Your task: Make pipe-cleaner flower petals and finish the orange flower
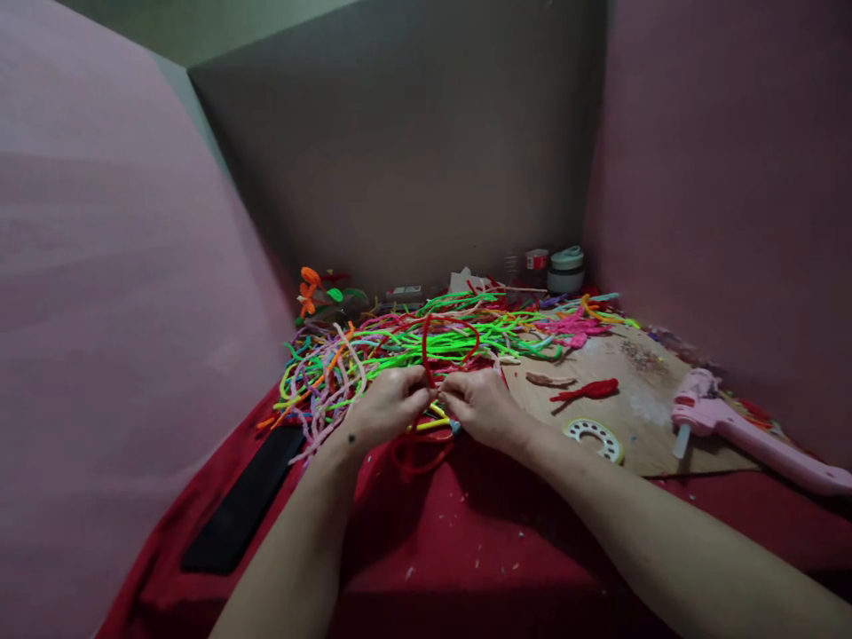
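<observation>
My left hand (388, 406) and my right hand (480, 406) meet above the red cloth (466, 541), both pinched on a red pipe cleaner (450, 330). The pipe cleaner rises from my fingers into a loop, and its tails hang down below my hands as a small red coil. Right behind my hands lies a big heap of pipe cleaners (426, 342) in green, pink, orange and yellow.
A wooden board (639, 408) on the right holds a red piece (589, 390), a white ring-shaped disc (595, 437) and a pink glue gun (745, 430). Jars (565, 269) stand at the back. An orange pipe-cleaner flower (312, 291) stands back left. A black flat object (243, 501) lies left. Cardboard walls enclose the space.
</observation>
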### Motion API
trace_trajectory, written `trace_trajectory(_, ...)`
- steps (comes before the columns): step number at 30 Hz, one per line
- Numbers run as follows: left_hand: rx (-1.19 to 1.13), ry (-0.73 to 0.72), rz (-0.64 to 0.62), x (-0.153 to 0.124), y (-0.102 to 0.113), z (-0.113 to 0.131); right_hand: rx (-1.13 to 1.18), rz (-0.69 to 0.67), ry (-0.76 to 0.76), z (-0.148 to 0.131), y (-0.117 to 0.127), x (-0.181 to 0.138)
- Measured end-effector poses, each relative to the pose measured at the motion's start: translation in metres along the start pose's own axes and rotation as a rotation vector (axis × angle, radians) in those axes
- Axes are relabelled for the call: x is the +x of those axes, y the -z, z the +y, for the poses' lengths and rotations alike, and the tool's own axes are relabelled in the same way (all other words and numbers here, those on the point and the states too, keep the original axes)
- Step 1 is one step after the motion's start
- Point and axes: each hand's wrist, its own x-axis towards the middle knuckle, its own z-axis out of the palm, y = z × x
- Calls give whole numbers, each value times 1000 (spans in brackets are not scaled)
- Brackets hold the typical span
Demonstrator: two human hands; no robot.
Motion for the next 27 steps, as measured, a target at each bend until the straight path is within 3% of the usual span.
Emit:
trace_trajectory(4, -705, 257, -103, 5, -4, -3, -256, 85, 229, -1, 0, -7)
trace_trajectory(7, -915, 277, -115, 6, -6, -4, -209, 157, 260, -2, 1, -8)
trace_trajectory(9, -892, 218, -3, 4, -5, -1, 27, 186, 127, -4, 2, -5)
trace_trajectory(12, -690, -19, 256, -1, 1, 6, 539, 116, -151, -8, 6, 1)
trace_trajectory(14, -459, -199, 305, -4, 5, 10, 787, 29, -243, -11, 10, 4)
trace_trajectory(17, -160, -346, 267, -6, 8, 12, 923, -63, -269, -15, 14, 5)
trace_trajectory(21, -109, -305, 287, -6, 5, 10, 840, -72, -264, -18, 14, 3)
trace_trajectory(24, -262, -99, 194, -3, 0, 7, 584, -1, -169, -15, 9, -1)
trace_trajectory(27, -558, 110, 56, 2, -5, 2, 213, 115, 2, -11, 3, -5)
